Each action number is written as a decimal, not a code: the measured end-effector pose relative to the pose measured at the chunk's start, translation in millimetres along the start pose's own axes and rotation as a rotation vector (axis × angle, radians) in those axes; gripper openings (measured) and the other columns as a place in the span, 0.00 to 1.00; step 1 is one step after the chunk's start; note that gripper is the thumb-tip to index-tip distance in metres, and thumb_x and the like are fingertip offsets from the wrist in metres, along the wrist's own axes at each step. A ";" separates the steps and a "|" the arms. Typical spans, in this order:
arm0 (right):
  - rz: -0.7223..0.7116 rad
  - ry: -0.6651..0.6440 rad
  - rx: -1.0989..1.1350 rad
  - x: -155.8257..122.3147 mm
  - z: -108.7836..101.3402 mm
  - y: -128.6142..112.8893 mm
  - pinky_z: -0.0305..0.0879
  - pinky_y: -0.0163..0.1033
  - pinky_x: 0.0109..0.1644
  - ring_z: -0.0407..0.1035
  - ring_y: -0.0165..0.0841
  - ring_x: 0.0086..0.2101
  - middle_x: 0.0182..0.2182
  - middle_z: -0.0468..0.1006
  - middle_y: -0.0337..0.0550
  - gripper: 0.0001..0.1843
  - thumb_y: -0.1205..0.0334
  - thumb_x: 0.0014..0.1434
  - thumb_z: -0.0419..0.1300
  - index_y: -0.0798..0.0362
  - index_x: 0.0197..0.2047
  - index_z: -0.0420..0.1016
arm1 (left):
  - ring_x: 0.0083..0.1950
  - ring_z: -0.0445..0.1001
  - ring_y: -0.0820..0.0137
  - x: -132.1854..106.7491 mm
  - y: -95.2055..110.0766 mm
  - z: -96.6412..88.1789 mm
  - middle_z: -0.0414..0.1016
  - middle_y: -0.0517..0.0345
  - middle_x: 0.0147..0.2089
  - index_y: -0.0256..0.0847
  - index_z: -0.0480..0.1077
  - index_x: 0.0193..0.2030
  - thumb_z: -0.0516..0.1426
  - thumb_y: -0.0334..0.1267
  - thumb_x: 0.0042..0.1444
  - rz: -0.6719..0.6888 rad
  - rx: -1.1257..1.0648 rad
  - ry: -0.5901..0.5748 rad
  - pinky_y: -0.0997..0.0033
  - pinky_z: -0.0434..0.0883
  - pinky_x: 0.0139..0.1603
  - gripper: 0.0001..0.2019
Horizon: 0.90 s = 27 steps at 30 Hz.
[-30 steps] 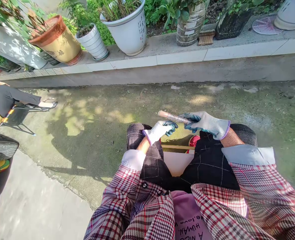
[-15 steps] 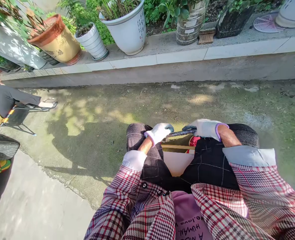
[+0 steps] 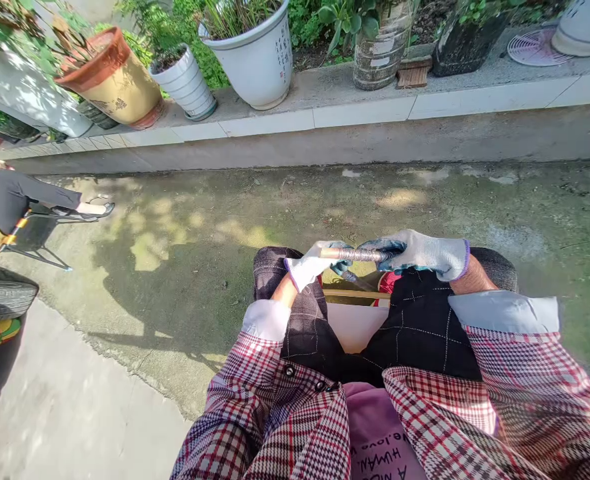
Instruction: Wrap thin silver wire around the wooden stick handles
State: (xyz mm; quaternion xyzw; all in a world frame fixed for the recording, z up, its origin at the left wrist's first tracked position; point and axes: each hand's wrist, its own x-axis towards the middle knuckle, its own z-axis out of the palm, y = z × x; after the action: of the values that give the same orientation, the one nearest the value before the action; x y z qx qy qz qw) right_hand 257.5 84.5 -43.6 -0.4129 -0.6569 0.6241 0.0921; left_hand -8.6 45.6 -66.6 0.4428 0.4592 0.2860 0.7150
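I sit with my knees apart and both hands in white gloves with dark blue palms. My right hand (image 3: 419, 255) grips one end of a short ridged metal rod (image 3: 352, 254), held level above my knees. My left hand (image 3: 317, 264) is closed around the rod's other end. Below the hands, between my legs, stands a white container (image 3: 352, 323) with a wooden rim, and something red shows just past it.
A raised concrete ledge (image 3: 355, 113) runs across the back with several plant pots, among them a large white pot (image 3: 255, 57) and a tan pot (image 3: 112, 80). At the left another person's leg (image 3: 29, 197) stretches out from a folding stool. A tyre (image 3: 2, 300) lies at the left edge.
The rod was first held out to the left by my right hand, then dropped low between both hands. Now both hands hold it level and slightly higher.
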 end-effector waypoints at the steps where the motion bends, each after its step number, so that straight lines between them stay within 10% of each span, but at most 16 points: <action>1: 0.005 0.002 0.027 4.8 1.6 -2.3 0.74 0.38 0.40 0.78 0.40 0.40 0.46 0.86 0.46 0.32 0.60 0.48 0.72 0.55 0.59 0.82 | 0.31 0.77 0.71 0.3 -0.3 2.3 0.82 0.49 0.34 0.31 0.78 0.37 0.67 0.39 0.54 -0.015 -0.015 0.015 0.71 0.76 0.35 0.11; 9: -0.004 0.251 -0.216 30.5 28.8 -4.5 0.73 0.34 0.39 0.78 0.37 0.39 0.42 0.86 0.37 0.32 0.70 0.50 0.62 0.49 0.60 0.81 | 0.26 0.71 0.79 9.7 -2.3 13.4 0.83 0.54 0.37 0.33 0.81 0.41 0.58 0.24 0.58 -0.107 0.076 0.194 0.80 0.69 0.27 0.10; 18: -0.001 0.472 -0.456 43.1 27.1 22.6 0.74 0.42 0.51 0.80 0.42 0.45 0.49 0.86 0.37 0.31 0.67 0.55 0.64 0.43 0.63 0.78 | 0.27 0.72 0.78 10.1 -3.2 12.6 0.82 0.54 0.41 0.36 0.79 0.49 0.61 0.28 0.56 -0.062 0.101 0.290 0.79 0.66 0.25 0.13; 22: 0.006 0.542 -0.428 45.2 29.0 16.9 0.75 0.43 0.50 0.80 0.43 0.46 0.47 0.86 0.38 0.30 0.66 0.55 0.64 0.43 0.62 0.78 | 0.33 0.73 0.77 14.1 -1.3 12.2 0.82 0.56 0.45 0.38 0.78 0.48 0.65 0.29 0.53 0.117 -0.052 0.530 0.79 0.70 0.32 0.14; 27: 0.010 0.498 -0.575 49.2 49.0 -4.1 0.72 0.41 0.44 0.79 0.43 0.43 0.47 0.85 0.43 0.25 0.63 0.60 0.61 0.44 0.61 0.76 | 0.34 0.76 0.72 23.9 -4.6 19.0 0.81 0.56 0.36 0.36 0.78 0.39 0.65 0.35 0.55 0.069 -0.148 0.491 0.72 0.75 0.36 0.06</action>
State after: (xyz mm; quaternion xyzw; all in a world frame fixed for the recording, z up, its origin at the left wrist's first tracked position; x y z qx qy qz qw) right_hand 192.9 80.9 -69.4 -0.5641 -0.7608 0.2951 0.1261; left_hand 18.6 56.1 -76.8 0.3219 0.5813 0.4419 0.6026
